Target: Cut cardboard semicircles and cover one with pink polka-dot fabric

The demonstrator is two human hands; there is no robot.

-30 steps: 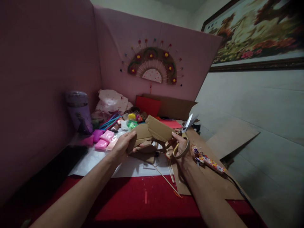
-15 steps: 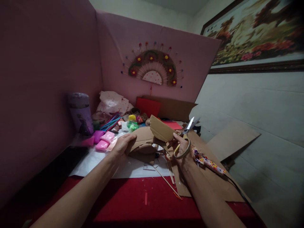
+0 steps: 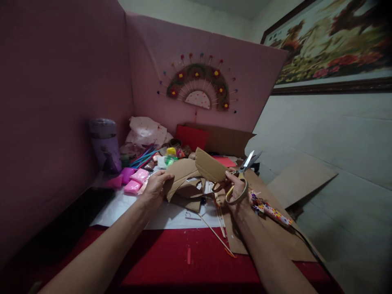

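Observation:
My left hand point(image 3: 157, 185) is closed, pinching the left end of a curved cardboard piece point(image 3: 183, 170) between thumb and fingers. A second cardboard piece point(image 3: 210, 165), with one rounded edge, is tilted up beside it and overlaps its right end. My right hand point(image 3: 235, 188) pinches this second piece by its lower right corner. The same hand also holds scissors point(image 3: 243, 175), with gold handles around the fingers and blades pointing up and away, slightly apart. Whether the two cardboard pieces are joined, I cannot tell. More cardboard scraps point(image 3: 188, 201) lie beneath them.
Wooden sticks point(image 3: 214, 233) lie on the red cloth point(image 3: 159, 257) and white sheet. A flower-patterned glue gun point(image 3: 271, 211) with a cord rests on cardboard at right. Pink clay packets point(image 3: 136, 181) and a purple tumbler point(image 3: 105, 147) stand left. A decorated fan point(image 3: 197, 75) hangs on the pink board.
The curved piece in my left hand has tilted, its outer end turning downward, so more of the scraps below shows. My right hand still holds the scissors and other piece, shifted slightly right.

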